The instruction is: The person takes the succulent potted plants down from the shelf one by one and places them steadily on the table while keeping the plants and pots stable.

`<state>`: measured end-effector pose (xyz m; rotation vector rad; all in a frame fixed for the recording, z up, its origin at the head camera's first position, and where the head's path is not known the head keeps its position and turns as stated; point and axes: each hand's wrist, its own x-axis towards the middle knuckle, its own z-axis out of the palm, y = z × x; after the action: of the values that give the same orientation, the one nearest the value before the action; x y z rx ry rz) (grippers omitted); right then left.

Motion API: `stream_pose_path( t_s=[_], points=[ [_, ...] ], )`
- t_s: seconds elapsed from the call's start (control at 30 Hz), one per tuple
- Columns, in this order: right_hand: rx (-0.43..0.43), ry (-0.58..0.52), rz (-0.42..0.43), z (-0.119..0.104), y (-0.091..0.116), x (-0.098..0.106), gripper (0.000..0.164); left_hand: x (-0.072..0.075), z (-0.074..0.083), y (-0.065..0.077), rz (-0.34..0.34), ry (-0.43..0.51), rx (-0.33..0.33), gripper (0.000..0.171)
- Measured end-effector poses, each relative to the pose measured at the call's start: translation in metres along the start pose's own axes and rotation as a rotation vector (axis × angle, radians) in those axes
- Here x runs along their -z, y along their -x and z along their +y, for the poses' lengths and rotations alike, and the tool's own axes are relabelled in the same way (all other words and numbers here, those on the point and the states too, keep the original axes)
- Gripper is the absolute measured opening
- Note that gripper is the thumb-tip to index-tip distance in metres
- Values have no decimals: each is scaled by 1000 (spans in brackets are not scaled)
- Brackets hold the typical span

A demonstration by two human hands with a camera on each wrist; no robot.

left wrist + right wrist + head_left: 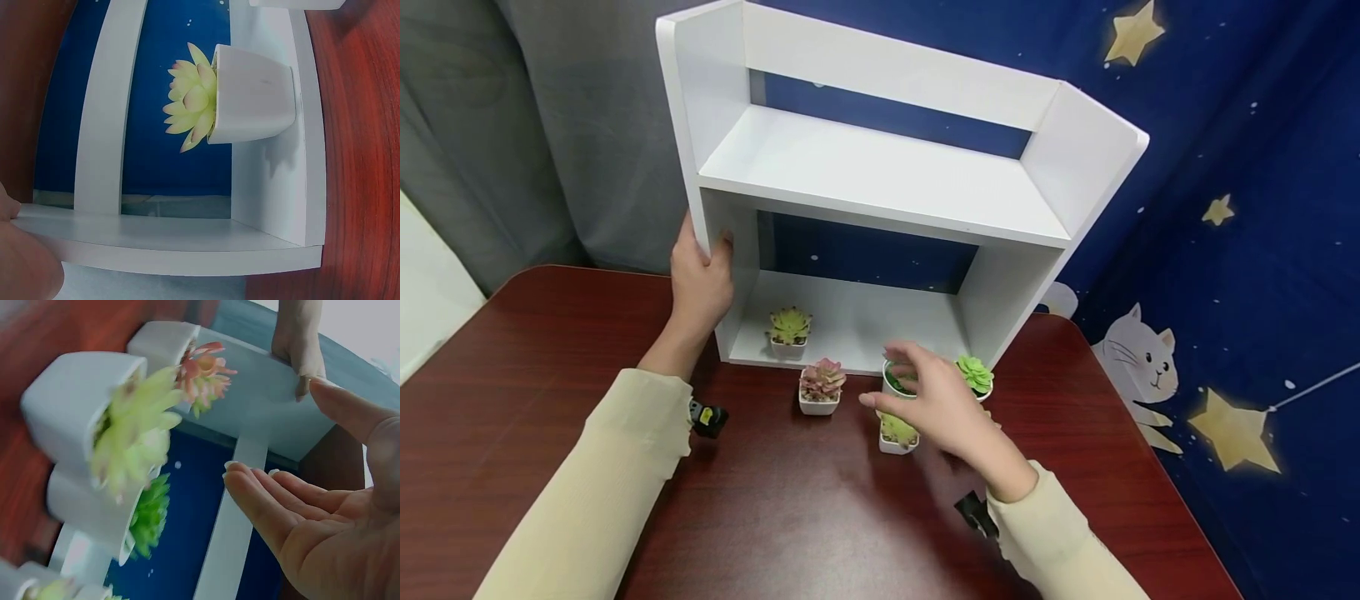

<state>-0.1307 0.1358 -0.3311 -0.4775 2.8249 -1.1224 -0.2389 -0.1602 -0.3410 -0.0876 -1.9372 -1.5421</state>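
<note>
A white two-tier shelf [880, 183] stands on the table, its left side panel held by my left hand [700, 279], thumb on the inner face. On its lower board sits a yellow-green succulent [194, 100] in a square white pot. My right hand [936, 404] hovers over several potted plants, thumb apart from the fingers and nothing held. Beneath it are another yellow-green succulent [137, 425] and a dark green plant [150, 515], partly hidden in the head view. A pink succulent [822, 387] stands on the table to the left of that hand, a bright green one [975, 375] to its right.
The reddish-brown table [760, 517] extends in front of the shelf and to both sides. Behind hang a grey curtain [572, 125] and a blue one [1262, 250] printed with stars and a cat. Part of another small plant shows behind my right wrist.
</note>
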Motion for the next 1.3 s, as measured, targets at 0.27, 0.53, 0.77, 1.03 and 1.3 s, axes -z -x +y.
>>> stream_pose_path(
  t_s=[0.27,0.53,0.77,1.03,1.3],
  points=[
    [-5,-41,-48,-21,-23,-3,70,-1,-1,-1,-7,1,-9,45],
    [34,14,-70,-29,-47,-18,74,0,-2,0,-4,-5,0,46],
    [40,172,-77,-25,-75,-35,75,2,-3,0,-4,-21,8,46],
    [-30,191,-119,-17,-101,-49,73,1,-2,1,-6,-19,6,46],
    [-107,159,-173,-18,-110,-55,76,-1,-1,0,-7,-5,-6,46]
  ],
)
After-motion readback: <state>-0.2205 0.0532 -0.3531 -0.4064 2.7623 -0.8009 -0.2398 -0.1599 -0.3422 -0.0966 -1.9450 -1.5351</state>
